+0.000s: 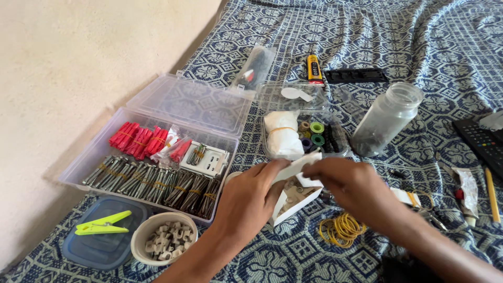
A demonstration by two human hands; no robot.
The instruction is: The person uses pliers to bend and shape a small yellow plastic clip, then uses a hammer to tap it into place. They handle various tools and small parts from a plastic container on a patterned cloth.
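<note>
In the head view, both hands meet over a small white cardboard box (294, 193) that lies on a bed covered with a blue patterned sheet (419, 42). The left hand (250, 199) grips the left side of the box, and the right hand (348, 183) pinches its raised flap with closed fingers. Small pale pieces are visible inside the box.

Left of the hands stands an open clear plastic case (97, 152) with long screws (152, 183) and red wall plugs (137, 139). A white bowl (163, 238) of small pale parts is near the left forearm. Yellow rubber bands (341, 229) lie just below the right hand. A clear jar (386, 119) stands behind, tilted.
</note>
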